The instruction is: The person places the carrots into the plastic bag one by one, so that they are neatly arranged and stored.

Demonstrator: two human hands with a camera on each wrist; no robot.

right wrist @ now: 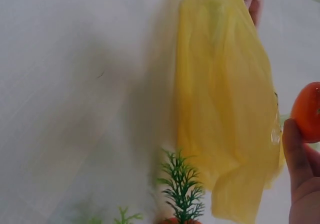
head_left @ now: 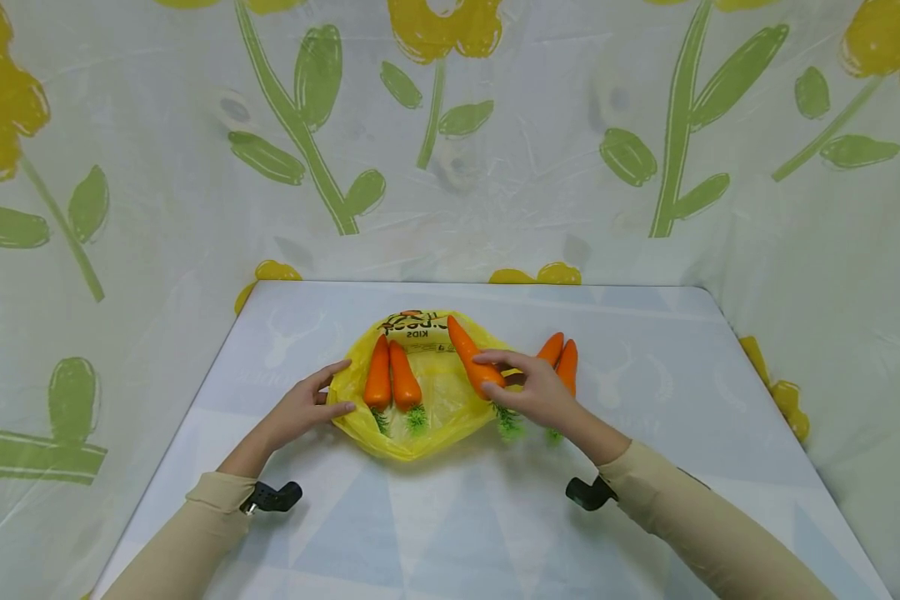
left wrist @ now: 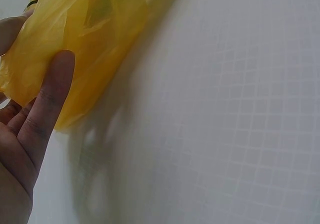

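An open yellow plastic bag (head_left: 401, 448) with black print lies in the middle of the table. Its left rim is held by my left hand (head_left: 300, 412), thumb on the near side; the left wrist view shows fingers against the thin plastic (left wrist: 100, 49). Inside the bag are two orange carrots (head_left: 378, 379) with green tops, side by side. My right hand (head_left: 536, 392) grips another carrot (head_left: 463, 346) over the bag's right side, its tip pointing away and its leafy top hanging near the rim. In the right wrist view, that carrot's rounded end (right wrist: 307, 112) shows at the fingertips.
Two more carrots (head_left: 567, 367) lie on the table right of the bag, partly hidden behind my right hand. The pale patterned table (head_left: 345, 533) ends at a flower-print curtain (head_left: 525, 200) at the back and sides.
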